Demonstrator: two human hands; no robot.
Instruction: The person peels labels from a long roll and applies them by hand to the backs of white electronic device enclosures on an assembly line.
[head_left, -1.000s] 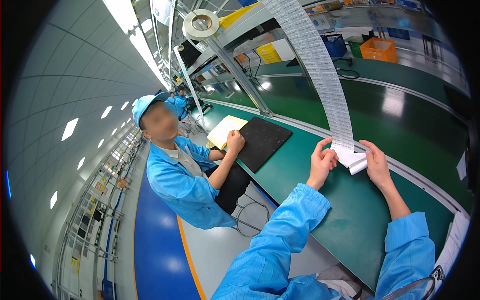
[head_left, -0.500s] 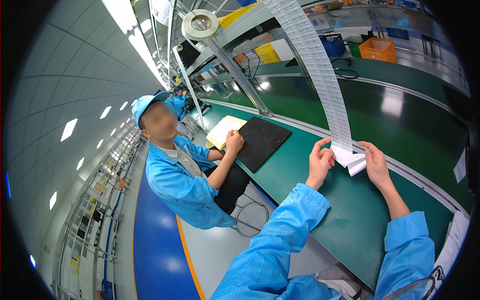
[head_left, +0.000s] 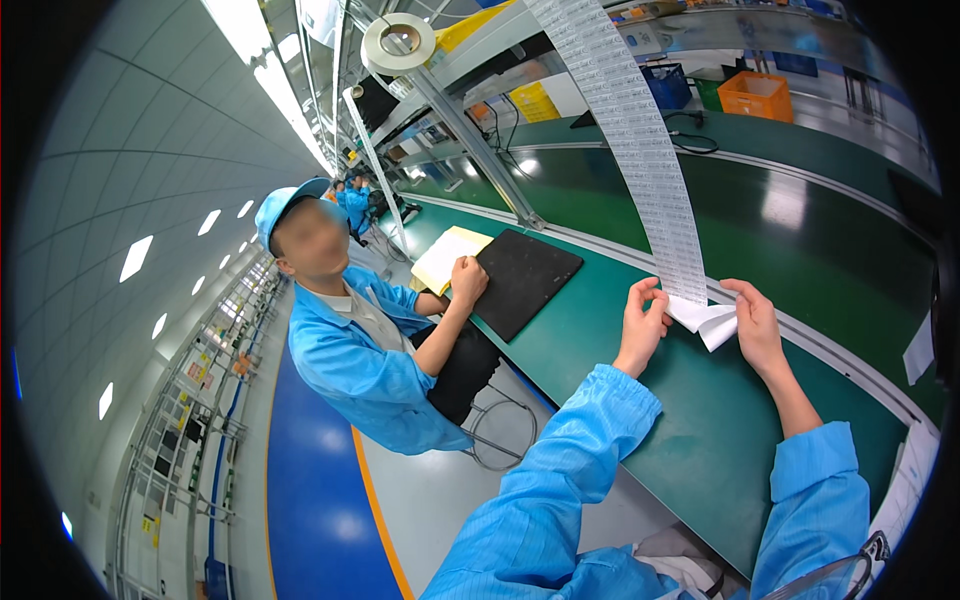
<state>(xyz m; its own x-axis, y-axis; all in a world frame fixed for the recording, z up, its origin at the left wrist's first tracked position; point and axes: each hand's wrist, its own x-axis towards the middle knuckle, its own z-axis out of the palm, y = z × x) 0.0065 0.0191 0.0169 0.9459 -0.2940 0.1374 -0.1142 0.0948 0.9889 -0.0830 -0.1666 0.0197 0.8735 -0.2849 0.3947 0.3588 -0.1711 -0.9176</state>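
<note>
A long strip of printed labels [head_left: 640, 140] hangs down from above to the green table. Its lower end is a white backing strip [head_left: 717, 326] that is folded and curled between my hands. My left hand [head_left: 642, 325] pinches the left side of this end with thumb and bent fingers. On the other side my right hand [head_left: 755, 325] grips the curled right edge between thumb and fingers. Both hands are just above the table, near its far metal rail.
To the left a co-worker in blue [head_left: 350, 330] sits by a black mat [head_left: 528, 285] and a yellow-edged paper pad [head_left: 450, 258]. A metal post [head_left: 485, 150] carries a label roll [head_left: 398, 44]. Beyond the rail [head_left: 600, 248] runs a green conveyor belt [head_left: 790, 235]; an orange crate [head_left: 755, 97] stands behind.
The curled end of the backing strip has shifted slightly and opened out at the right. My hands have barely moved. The co-worker's head has moved a little to the left.
</note>
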